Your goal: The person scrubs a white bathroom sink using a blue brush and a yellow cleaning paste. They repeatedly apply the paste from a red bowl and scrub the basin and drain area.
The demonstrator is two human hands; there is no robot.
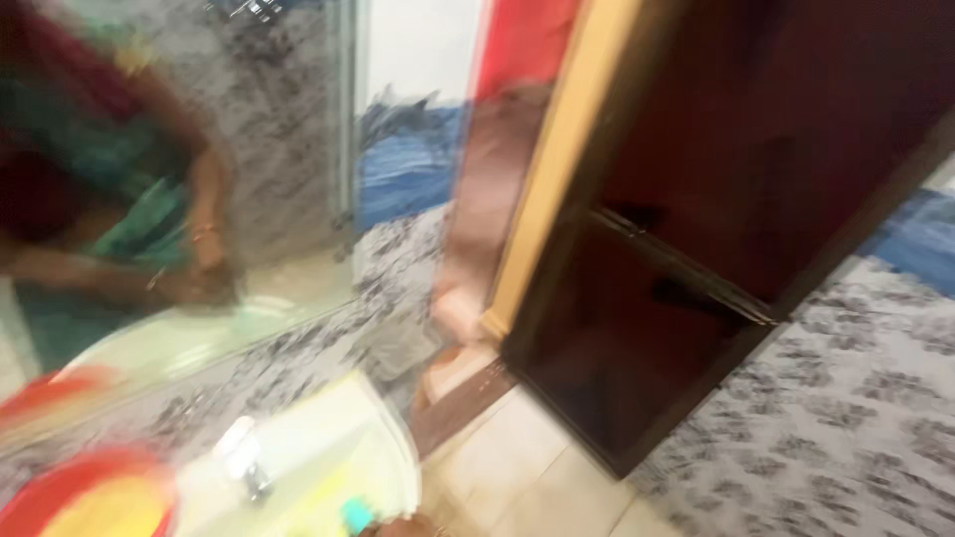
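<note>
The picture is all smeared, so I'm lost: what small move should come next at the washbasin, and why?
Probably tilt the head down and steady it over the washbasin. The view is blurred, the basin and its tap sit at the bottom edge, and what may be a hand by a small teal thing is nearly cut off there.

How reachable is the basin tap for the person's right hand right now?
Probably yes: the tap stands uncovered on the pale basin, nothing over it. But blur hides the hand itself; only a brownish sliver at the bottom edge may be one.
</note>
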